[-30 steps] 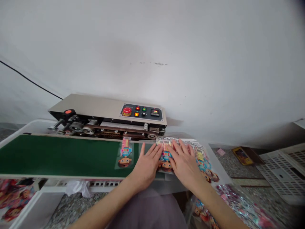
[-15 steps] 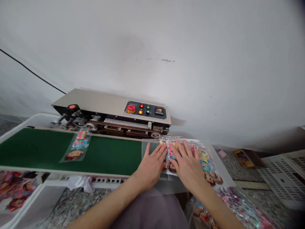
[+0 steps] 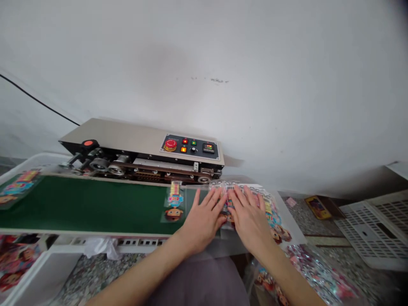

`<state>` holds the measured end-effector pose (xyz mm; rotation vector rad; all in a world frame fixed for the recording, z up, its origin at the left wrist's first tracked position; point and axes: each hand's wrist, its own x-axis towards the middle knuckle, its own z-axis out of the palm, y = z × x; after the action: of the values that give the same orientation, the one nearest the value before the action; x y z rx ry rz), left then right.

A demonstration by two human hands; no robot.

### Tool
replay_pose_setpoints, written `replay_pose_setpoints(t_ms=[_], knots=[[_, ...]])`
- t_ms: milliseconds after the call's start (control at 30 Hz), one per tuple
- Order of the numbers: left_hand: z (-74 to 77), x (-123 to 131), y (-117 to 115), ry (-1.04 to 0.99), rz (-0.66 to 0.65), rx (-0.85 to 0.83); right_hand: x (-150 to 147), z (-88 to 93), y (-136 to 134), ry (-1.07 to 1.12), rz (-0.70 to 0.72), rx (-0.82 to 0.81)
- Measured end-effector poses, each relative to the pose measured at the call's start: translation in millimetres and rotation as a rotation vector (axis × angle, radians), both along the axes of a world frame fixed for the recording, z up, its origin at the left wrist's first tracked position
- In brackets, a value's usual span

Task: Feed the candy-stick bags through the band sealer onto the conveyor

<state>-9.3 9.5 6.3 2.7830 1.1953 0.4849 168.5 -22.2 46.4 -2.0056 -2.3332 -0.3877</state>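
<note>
My left hand (image 3: 202, 219) lies palm down with fingers spread, at the right end of the green belt (image 3: 105, 204) and against a row of clear printed packets (image 3: 274, 219). Beside it, my right hand (image 3: 250, 216) rests flat on the same packets, its fingers spread over them. One packet with a cartoon head (image 3: 174, 202) lies on the belt just left of my left hand. Another packet (image 3: 21, 185) is at the belt's far left. Behind the belt is the sealing machine (image 3: 140, 142), its panel lights lit.
Below the belt at the left is a white bin (image 3: 54, 272) beside colourful printed packs (image 3: 21, 261). A pile of shiny bags (image 3: 321, 276) lies lower right. White crates (image 3: 372, 229) stand at the far right, near a yellow-edged card (image 3: 318, 207) on the floor.
The packet on the belt has travelled left to its far end. Another packet now shows on the belt beside my left hand. Both hands have shifted little, and the view has turned slightly.
</note>
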Motion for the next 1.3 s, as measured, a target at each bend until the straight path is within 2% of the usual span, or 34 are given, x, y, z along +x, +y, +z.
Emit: replay_pose_setpoints(t_ms=[100, 200, 333, 400, 467, 567, 633, 767, 900, 1000, 1100, 1233, 1300], knots=[[-13.1, -1.1, 2.7, 0.032, -0.038, -0.01, 3.8, -5.8, -2.6, -0.008, -0.018, -0.025], [-20.0, -20.3, 6.6, 0.068, -0.035, -0.015, -8.4, -9.9, 1.2, 0.037, -0.007, -0.066], [-6.7, -37.0, 7.1, 0.091, 0.059, -0.031, -21.9, -7.2, 6.4, 0.084, 0.026, -0.078], [2.1, -30.8, 4.5, 0.057, 0.086, -0.027, -18.4, -4.9, 4.8, 0.079, 0.027, -0.042], [6.0, -17.8, 1.7, 0.003, 0.025, -0.008, -9.6, -4.0, 1.0, 0.054, 0.015, 0.0], [0.0, -0.8, 0.1, -0.029, -0.087, 0.005, 3.0, -5.7, -4.1, 0.009, 0.0, 0.024], [-7.9, 1.6, 0.7, -0.013, -0.094, -0.004, 6.2, -7.4, -5.4, -0.005, -0.001, 0.017], [-16.0, -14.9, 1.8, 0.046, -0.078, 0.001, 0.6, -9.2, -2.8, 0.022, -0.014, -0.01], [-10.8, -39.2, 2.9, 0.099, -0.055, 0.005, -10.1, -10.6, 1.5, 0.052, -0.02, -0.033], [-3.5, -47.8, 4.8, 0.096, 0.043, -0.001, -16.2, -11.2, 3.3, 0.064, -0.001, -0.041], [5.5, -37.2, 4.0, 0.053, 0.1, -0.033, -16.1, -9.8, 2.6, 0.057, 0.009, -0.033], [10.7, -4.2, -2.1, -0.021, -0.079, -0.058, -5.0, -7.4, -1.5, 0.029, -0.031, -0.003], [7.2, 6.2, -4.5, -0.045, -0.093, -0.06, -1.3, -7.9, -2.8, 0.018, -0.069, 0.003]])
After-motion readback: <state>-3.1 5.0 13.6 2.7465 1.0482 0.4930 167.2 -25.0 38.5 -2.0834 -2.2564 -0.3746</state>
